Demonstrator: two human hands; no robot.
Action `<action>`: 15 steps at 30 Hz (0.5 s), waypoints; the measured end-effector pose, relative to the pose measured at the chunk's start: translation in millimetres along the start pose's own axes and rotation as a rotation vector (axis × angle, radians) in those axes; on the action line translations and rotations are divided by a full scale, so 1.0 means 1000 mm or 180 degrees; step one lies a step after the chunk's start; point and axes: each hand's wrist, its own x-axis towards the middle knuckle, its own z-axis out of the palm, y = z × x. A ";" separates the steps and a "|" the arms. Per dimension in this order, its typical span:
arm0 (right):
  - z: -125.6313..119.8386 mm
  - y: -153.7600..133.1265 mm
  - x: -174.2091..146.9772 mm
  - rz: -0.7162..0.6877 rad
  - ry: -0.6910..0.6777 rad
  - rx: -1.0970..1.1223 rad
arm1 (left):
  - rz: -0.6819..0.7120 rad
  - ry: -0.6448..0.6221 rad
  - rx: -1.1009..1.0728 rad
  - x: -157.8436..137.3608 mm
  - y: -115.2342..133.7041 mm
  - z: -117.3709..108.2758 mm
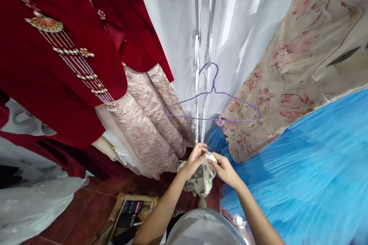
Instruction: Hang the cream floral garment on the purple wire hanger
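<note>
Low in the middle of the head view, both hands are closed on a light floral garment with green and yellow marks. My left hand pinches its upper left part, fingers bent. My right hand grips its upper right edge between thumb and fingers. The cloth hangs bunched below them, so its full shape is hidden. Above the hands, a purple wire hanger hangs by its hook on a white rack, with no clothing on it.
A red jacket with beaded trim and a pink brocade skirt hang on the left. A beige floral dress and blue tulle fill the right. White curtains hang behind. A wooden stool holds a phone.
</note>
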 end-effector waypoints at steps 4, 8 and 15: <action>-0.039 -0.024 -0.015 -0.0422 0.0460 -0.0392 | -0.0456 -0.0819 0.0253 -0.013 -0.005 0.011; -0.069 -0.032 -0.023 -0.0966 0.1402 -0.0707 | -0.0395 -0.0593 0.1287 -0.020 -0.004 0.000; -0.085 -0.028 -0.029 -0.1176 0.2581 -0.0939 | 0.0740 0.0389 0.2237 -0.030 0.018 -0.060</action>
